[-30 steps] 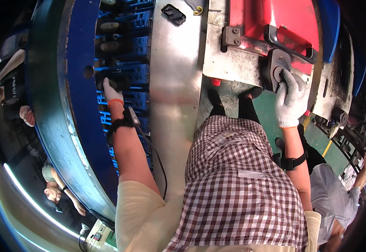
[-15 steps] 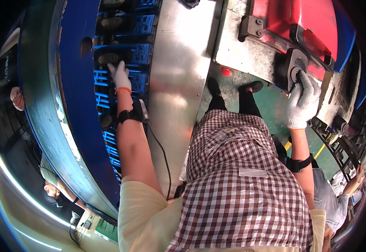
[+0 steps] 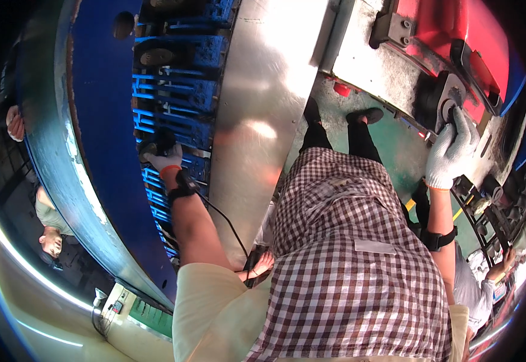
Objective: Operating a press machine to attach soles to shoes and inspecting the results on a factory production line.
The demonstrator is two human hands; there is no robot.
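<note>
My left hand (image 3: 165,158), in a white knit glove, reaches into the blue slotted rack (image 3: 205,90). Its fingers are bent around a dark rounded piece (image 3: 148,148) among the rack's bars; the glove hides part of the grip. On the right, my gloved right hand (image 3: 454,149) is at a black rounded part (image 3: 437,99) with a round disc on it, beside the red machine (image 3: 474,36). The fingers press together at the disc's lower edge. What lies under the palm is hidden.
A smooth metal panel (image 3: 257,114) runs beside the rack, and a blue beam (image 3: 103,90) borders its left. A black cable (image 3: 230,220) hangs from my left wrist. Other people are nearby: one beyond the beam, one at lower right, and a hand (image 3: 263,263) beside my left elbow.
My left hand has come nearer along the rack, from open fingers to fingers bent around a dark piece. My right hand stays at the black part. The view has shifted; another person's hand appears beside my left elbow.
</note>
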